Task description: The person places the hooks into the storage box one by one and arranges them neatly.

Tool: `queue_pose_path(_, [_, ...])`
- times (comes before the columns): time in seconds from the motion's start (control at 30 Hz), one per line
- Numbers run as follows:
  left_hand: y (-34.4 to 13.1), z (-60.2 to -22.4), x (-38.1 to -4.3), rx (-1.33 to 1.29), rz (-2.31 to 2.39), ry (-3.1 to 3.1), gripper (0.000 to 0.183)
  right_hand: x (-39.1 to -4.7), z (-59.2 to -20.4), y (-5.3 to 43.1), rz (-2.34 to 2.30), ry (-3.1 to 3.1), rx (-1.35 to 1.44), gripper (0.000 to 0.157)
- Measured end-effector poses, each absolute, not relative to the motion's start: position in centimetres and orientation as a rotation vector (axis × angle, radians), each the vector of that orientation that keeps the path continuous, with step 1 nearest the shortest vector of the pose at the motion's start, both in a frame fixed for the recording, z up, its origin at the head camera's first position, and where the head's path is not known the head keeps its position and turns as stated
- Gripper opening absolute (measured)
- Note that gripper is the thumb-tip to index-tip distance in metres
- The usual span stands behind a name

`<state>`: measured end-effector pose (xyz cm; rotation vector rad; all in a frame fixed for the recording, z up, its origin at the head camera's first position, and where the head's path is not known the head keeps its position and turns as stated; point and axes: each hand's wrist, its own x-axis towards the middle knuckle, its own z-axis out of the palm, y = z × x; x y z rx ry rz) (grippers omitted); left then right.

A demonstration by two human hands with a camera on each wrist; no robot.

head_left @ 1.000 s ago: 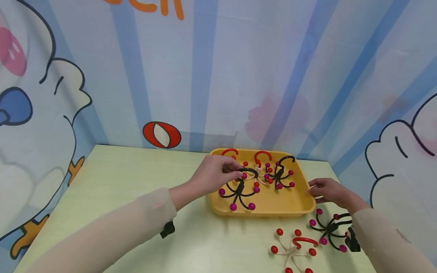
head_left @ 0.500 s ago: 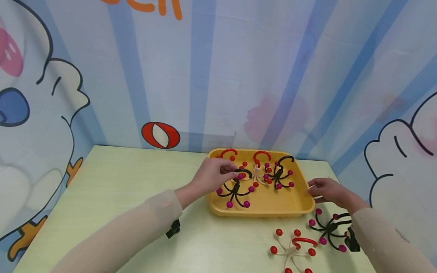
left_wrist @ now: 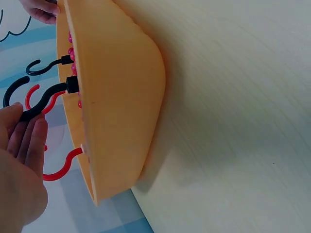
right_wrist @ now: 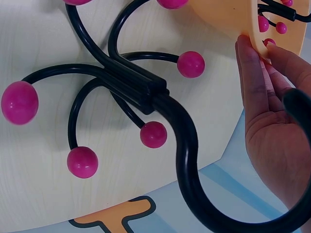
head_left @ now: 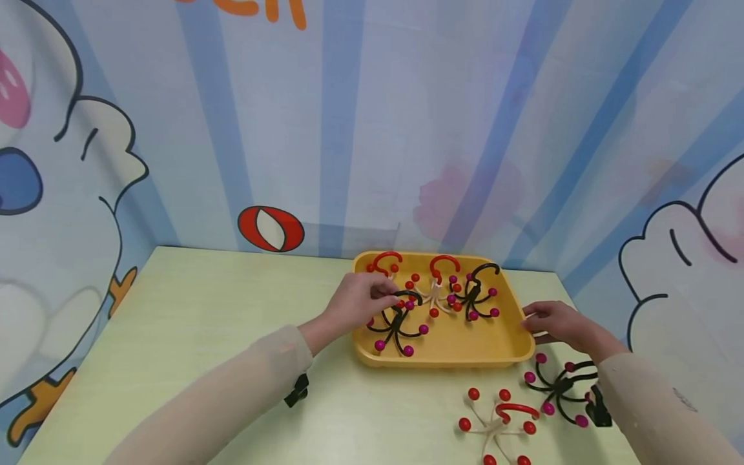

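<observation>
My left hand (head_left: 360, 302) pinches the curved top of a black multi-armed hook (head_left: 397, 323), whose arms end in purple-pink balls. That hook stands upright over the front-left of a yellow tray (head_left: 465, 342), close above its floor. In the left wrist view, thumb and fingers of the left hand (left_wrist: 24, 165) hold the black curve (left_wrist: 36, 110) beside the tray wall. My right hand (head_left: 560, 324) holds the tray's right rim; the right wrist view has its fingers (right_wrist: 252, 80) outside the wall and the thumb at the rim.
Inside the tray are another black hook (head_left: 473, 294) and white hooks with red tops and balls, one (head_left: 434, 294) in the middle, another at back left. On the table, a black hook (head_left: 560, 386) and a white-and-red one (head_left: 494, 426) lie right of front. A printed backdrop (head_left: 372, 129) stands behind.
My left hand has moved slightly left and down with the black hook, bringing it lower in the tray. The right hand keeps its hold on the rim.
</observation>
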<state>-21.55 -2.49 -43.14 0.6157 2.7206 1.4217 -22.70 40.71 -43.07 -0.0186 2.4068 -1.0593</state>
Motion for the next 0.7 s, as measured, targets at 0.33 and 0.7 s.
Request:
queue_pose_path(0.33, [-2.85, -43.78, -21.7, 0.6, 1.392, 2.726, 0.009, -22.77, -43.11, 40.75, -1.058, 2.408, -0.022, 0.042])
queue_pose_path(0.7, [-3.02, -43.84, -21.2, 0.643, 1.376, 2.741, 0.007, -22.89, -43.13, 40.8, -1.049, 2.409, -0.019, 0.042])
